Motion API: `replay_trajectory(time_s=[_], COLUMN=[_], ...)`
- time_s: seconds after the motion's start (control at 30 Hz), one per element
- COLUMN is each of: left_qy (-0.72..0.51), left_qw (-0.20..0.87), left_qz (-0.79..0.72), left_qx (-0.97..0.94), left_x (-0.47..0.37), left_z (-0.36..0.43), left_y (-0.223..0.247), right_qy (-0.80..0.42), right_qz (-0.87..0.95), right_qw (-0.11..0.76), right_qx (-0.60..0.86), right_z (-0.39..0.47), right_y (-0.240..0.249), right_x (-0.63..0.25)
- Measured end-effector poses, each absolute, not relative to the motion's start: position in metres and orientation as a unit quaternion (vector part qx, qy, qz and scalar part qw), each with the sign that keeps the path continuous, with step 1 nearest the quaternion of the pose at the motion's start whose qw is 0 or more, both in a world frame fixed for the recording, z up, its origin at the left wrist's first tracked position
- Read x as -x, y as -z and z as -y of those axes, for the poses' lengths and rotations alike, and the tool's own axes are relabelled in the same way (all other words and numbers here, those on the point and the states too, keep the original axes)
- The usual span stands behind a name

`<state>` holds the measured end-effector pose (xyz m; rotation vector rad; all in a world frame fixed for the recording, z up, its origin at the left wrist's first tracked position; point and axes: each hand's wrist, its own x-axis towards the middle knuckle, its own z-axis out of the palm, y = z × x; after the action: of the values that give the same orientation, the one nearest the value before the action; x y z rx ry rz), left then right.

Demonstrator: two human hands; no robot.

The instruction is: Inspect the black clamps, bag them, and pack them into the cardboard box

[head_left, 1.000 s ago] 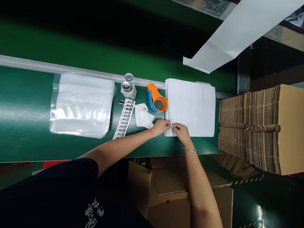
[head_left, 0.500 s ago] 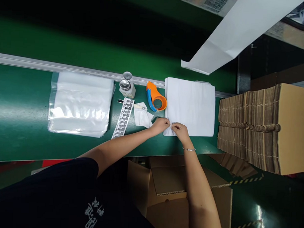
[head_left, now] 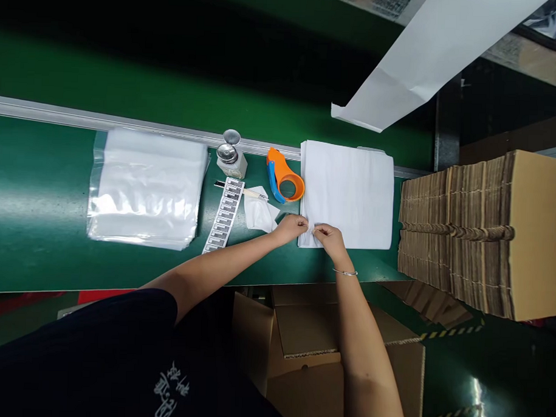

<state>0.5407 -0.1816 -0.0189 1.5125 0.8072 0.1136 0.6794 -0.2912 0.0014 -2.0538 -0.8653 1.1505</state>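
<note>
A stack of thin, soft white sheets or bags (head_left: 351,193) lies on the green bench, its near left corner rumpled under my fingers. My left hand (head_left: 290,229) pinches the top white sheet at that left edge. Just right of it, my right hand (head_left: 330,239) also has thumb and forefinger pinched on the sheet, with a small gap between the two hands. An orange and blue tape dispenser (head_left: 279,175) sits just beyond my left hand. Nearby on the left are a crumpled white cloth or paper (head_left: 258,215) and a strip of printed labels (head_left: 224,216).
A pump bottle (head_left: 233,161) with its lid up stands behind the labels. Clear plastic bags (head_left: 146,192) are piled at the left. Bundled flat cardboard (head_left: 459,233) rises on the right. An open carton (head_left: 308,325) is below the bench edge; white paper (head_left: 414,73) hangs above.
My left fingers have shifted slightly left, so the gap between my two pinches is a little wider. My right hand stays nearly where it was.
</note>
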Motion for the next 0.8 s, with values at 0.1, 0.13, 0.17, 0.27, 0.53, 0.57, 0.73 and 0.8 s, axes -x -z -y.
replay_trajectory(time_s=[0.1,0.13,0.17,0.27,0.53,0.57,0.73,0.8], left_qy=[-0.049,-0.049,-0.048,-0.047,-0.071,-0.073,-0.059,-0.054], left_qw=[0.644,0.639,0.633,0.614,0.57,0.569,0.572,0.572], left_qz=[-0.358,-0.359,-0.36,-0.364,-0.379,-0.377,-0.363,-0.36], left_qx=[-0.675,-0.679,-0.683,-0.699,-0.726,-0.727,-0.734,-0.735], left_x=[-0.54,-0.539,-0.539,-0.537,-0.533,-0.533,-0.541,-0.545], left_z=[0.182,0.182,0.182,0.182,0.185,0.186,0.19,0.19], left_y=[0.019,0.019,0.019,0.018,0.007,0.005,0.003,0.003], right_qy=[-0.435,-0.435,-0.435,-0.436,-0.445,-0.446,-0.447,-0.446], right_qz=[0.325,0.324,0.322,0.32,0.318,0.318,0.316,0.316], right_qw=[0.314,0.315,0.315,0.316,0.324,0.327,0.336,0.337], right_qx=[0.779,0.779,0.779,0.779,0.772,0.771,0.767,0.767], right_z=[0.291,0.291,0.291,0.291,0.291,0.291,0.291,0.292], right_y=[-0.001,-0.001,-0.001,-0.002,-0.003,-0.002,0.003,0.005], right_x=[-0.679,-0.679,-0.679,-0.679,-0.68,-0.68,-0.681,-0.682])
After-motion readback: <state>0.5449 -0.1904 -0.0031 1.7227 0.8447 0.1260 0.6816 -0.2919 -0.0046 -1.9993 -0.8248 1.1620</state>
